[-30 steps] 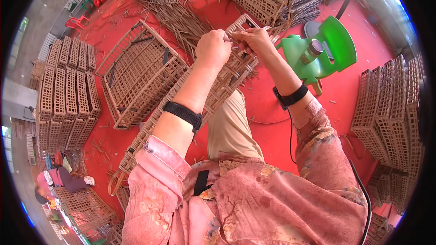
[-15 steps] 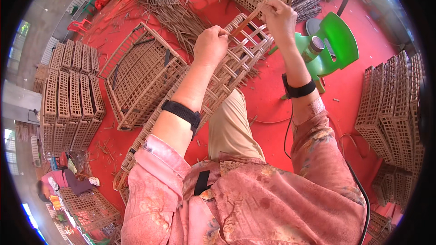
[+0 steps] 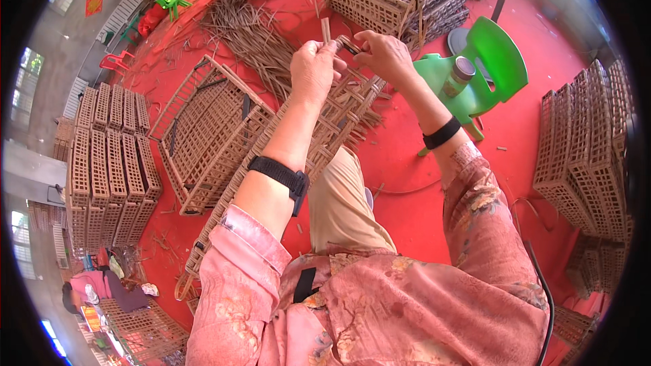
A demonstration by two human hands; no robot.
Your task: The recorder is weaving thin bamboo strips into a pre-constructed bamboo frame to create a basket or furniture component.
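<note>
Apparently for control, the left hand (image 3: 313, 73) pinches a strip (image 3: 325, 29), woven panel (image 3: 347, 110) beneath its fingers; whether the right hand (image 3: 385, 56) grips is unclear.

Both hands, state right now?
Left hand: closed, holding a strip.
Right hand: partly curled near the woven frame; grip cannot be told.
</note>
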